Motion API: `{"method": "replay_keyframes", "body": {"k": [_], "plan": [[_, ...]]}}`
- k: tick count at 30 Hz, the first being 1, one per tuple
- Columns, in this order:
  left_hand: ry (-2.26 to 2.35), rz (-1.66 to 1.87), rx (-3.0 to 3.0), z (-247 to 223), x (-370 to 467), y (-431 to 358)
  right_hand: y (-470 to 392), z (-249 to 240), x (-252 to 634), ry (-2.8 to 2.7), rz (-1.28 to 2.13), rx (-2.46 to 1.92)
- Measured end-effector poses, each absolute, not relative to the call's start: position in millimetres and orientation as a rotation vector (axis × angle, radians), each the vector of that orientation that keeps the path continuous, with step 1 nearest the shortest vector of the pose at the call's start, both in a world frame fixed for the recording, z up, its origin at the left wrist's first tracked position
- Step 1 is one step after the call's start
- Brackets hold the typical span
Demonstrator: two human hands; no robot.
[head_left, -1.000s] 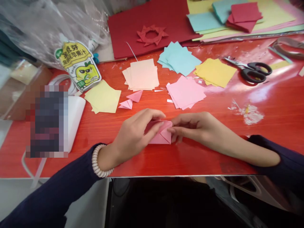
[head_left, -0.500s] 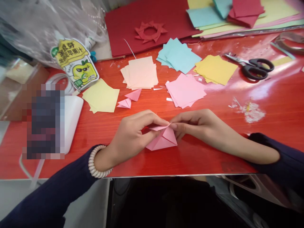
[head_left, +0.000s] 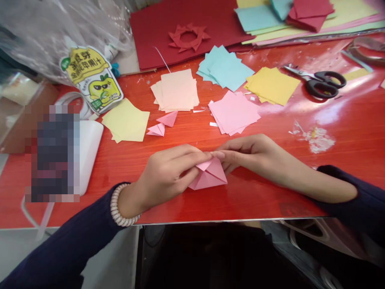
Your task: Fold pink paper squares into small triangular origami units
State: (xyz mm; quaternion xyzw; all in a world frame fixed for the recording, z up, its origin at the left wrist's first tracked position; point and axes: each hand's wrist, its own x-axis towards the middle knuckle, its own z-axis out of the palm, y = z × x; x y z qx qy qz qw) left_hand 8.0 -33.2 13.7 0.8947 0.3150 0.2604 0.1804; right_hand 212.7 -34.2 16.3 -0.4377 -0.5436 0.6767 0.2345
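A partly folded pink paper (head_left: 209,180) is held between my two hands, just above the table near its front edge. My left hand (head_left: 170,170) is closed on its left side, fingers along the upper flap and thumb below. My right hand (head_left: 251,154) pinches the top corner, its thumb meeting my left fingertips there. Part of the paper is hidden behind the fingers. Beyond my left hand lie two small folded pink pieces (head_left: 162,123). A stack of pink square sheets (head_left: 234,113) rests past my right hand.
Stacks of peach (head_left: 179,90), blue (head_left: 225,68), yellow (head_left: 273,86) and pale yellow paper (head_left: 128,120) lie beyond my hands. Black-handled scissors (head_left: 323,84) are at the right, near white scraps (head_left: 320,139). A folded red ring (head_left: 189,38) sits on red sheets. A pouch (head_left: 96,82) stands left.
The pink paper's upper flap has been brought down flatter, its tip now showing over the front. My left fingers have pressed further along the top edge toward my right thumb.
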Motion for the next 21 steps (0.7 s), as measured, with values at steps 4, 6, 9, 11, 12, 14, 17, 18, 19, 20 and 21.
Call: {"method": "replay_keyframes", "body": {"k": [4,6,9,11,12,14,17,18,19,20,21], "plan": [[0.924,0.692,2.397,17,7,-34,-34,14,214,-1.562,1.742,-1.231],[0.954,0.675,2.253,18,8,-33,-35,13,215,-1.605,1.682,-1.237],[0.993,0.641,1.885,18,9,-31,-36,12,215,-1.715,1.549,-1.248],[1.058,0.566,1.702,18,11,-28,-38,11,215,-1.836,1.409,-1.261],[1.095,0.517,1.656,18,13,-28,-38,10,215,-1.901,1.327,-1.263],[1.136,0.424,1.609,18,15,-27,-40,10,213,-2.006,1.167,-1.253],[1.082,0.378,1.558,20,17,-27,-41,8,211,-2.072,1.053,-1.218],[1.069,0.372,1.554,20,18,-28,-41,8,211,-2.077,1.047,-1.218],[1.065,0.366,1.559,20,18,-28,-41,8,211,-2.078,1.053,-1.227],[1.070,0.361,1.570,21,18,-28,-40,8,211,-2.071,1.066,-1.240],[1.081,0.355,1.585,21,18,-29,-40,8,211,-2.059,1.087,-1.256]]}}
